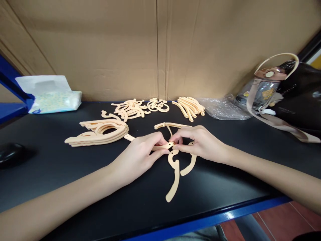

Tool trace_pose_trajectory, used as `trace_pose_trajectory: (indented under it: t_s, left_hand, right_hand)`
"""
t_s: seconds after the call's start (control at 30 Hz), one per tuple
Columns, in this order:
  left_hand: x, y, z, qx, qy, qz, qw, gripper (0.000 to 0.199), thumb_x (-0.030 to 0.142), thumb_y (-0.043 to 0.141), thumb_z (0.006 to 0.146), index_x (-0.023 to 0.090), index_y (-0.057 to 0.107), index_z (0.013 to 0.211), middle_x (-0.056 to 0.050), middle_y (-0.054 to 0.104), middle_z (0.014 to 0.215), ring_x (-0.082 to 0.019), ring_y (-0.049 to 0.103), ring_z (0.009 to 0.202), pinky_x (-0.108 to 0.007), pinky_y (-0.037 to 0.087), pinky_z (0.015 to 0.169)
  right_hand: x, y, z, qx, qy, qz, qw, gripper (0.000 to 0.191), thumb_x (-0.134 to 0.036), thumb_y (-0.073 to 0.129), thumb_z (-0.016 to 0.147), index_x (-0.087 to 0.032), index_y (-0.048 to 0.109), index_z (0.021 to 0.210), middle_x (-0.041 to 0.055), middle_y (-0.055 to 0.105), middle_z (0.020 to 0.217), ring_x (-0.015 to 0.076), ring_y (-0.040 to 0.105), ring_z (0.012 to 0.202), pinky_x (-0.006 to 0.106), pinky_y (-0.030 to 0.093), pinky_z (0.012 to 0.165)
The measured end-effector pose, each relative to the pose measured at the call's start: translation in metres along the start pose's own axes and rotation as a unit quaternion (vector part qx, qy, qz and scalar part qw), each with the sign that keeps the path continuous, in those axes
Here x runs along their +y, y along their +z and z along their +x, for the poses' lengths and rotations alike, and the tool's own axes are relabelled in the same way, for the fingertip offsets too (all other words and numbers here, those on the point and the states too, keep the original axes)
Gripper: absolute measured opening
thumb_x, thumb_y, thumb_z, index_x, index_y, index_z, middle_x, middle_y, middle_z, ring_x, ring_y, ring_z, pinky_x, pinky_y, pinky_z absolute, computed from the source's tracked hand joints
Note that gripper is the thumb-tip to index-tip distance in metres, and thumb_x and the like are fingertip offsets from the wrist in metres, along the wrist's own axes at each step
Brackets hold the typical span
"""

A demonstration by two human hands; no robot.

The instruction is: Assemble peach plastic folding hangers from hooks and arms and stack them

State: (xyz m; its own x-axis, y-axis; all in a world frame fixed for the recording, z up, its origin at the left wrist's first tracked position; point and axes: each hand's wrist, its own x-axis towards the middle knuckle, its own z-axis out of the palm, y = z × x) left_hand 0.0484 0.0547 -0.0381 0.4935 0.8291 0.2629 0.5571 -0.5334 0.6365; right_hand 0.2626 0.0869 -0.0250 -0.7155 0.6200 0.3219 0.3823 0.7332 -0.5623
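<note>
My left hand (146,149) pinches a beige plastic hanger arm (163,146), and its other end sticks out beyond the knuckles. At the tip of that arm, my right hand (200,144) is closed in a pinch. A thin curved hanger hook (169,130) rises from its fingertips, partly hidden by them. Just below the hands lies a curved hanger piece (176,177) with a notched, holed end. Another curved piece (190,166) rests under my right hand. Behind the fingers is a straighter hanger arm (160,126).
Stacked folding hangers (100,135) lie left of my hands. Farther back are loose curved pieces (130,108), hooks (157,105) and a pile of arms (189,107). A plastic bag (223,107), strapped bottle (265,90), black bag (301,97), tissue pack (55,100) and mouse (11,154) surround them.
</note>
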Motion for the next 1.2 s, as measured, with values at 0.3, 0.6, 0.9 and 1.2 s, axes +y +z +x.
trace_pose_trajectory:
  t_s: [0.3, 0.6, 0.9, 1.2]
  left_hand:
    - [0.0015, 0.002, -0.001, 0.009, 0.014, 0.014, 1.0, 0.007, 0.022, 0.056, 0.091, 0.019, 0.056, 0.085, 0.002, 0.065, 0.087, -0.013, 0.064, 0.078, -0.024, 0.048, 0.067]
    - [0.009, 0.0053, -0.0014, 0.036, 0.045, 0.089, 0.994, 0.013, 0.019, 0.052, 0.093, 0.015, 0.059, 0.082, 0.001, 0.058, 0.076, -0.012, 0.056, 0.071, -0.024, 0.042, 0.062]
    - [0.0075, 0.0081, -0.002, 0.036, 0.054, 0.158, 0.985, 0.019, 0.021, 0.047, 0.095, 0.013, 0.063, 0.088, 0.0, 0.056, 0.076, -0.015, 0.054, 0.072, -0.028, 0.04, 0.063]
    - [0.0028, 0.0044, 0.0043, 0.042, -0.021, 0.098, 0.994, 0.012, 0.026, 0.054, 0.092, 0.021, 0.062, 0.098, 0.002, 0.064, 0.094, -0.014, 0.061, 0.085, -0.025, 0.044, 0.073]
  right_hand:
    - [-0.001, -0.0009, -0.0003, -0.008, -0.002, -0.007, 1.0, 0.007, -0.014, 0.063, 0.086, -0.016, 0.067, 0.091, -0.001, 0.068, 0.081, 0.0095, 0.061, 0.072, 0.019, 0.046, 0.069]
    - [0.003, 0.0005, -0.0009, -0.009, -0.039, -0.062, 0.997, 0.009, -0.014, 0.059, 0.089, -0.017, 0.065, 0.094, 0.0008, 0.067, 0.084, 0.0135, 0.06, 0.081, 0.024, 0.044, 0.074]
    - [-0.0051, 0.0039, -0.0007, -0.016, -0.045, -0.146, 0.988, 0.015, -0.017, 0.051, 0.094, -0.013, 0.065, 0.09, 0.0042, 0.065, 0.084, 0.0162, 0.058, 0.08, 0.028, 0.045, 0.072]
    - [-0.0029, 0.005, 0.0011, 0.047, -0.052, -0.168, 0.983, 0.017, -0.016, 0.053, 0.092, -0.012, 0.065, 0.105, 0.0067, 0.068, 0.095, 0.0188, 0.06, 0.09, 0.03, 0.048, 0.076]
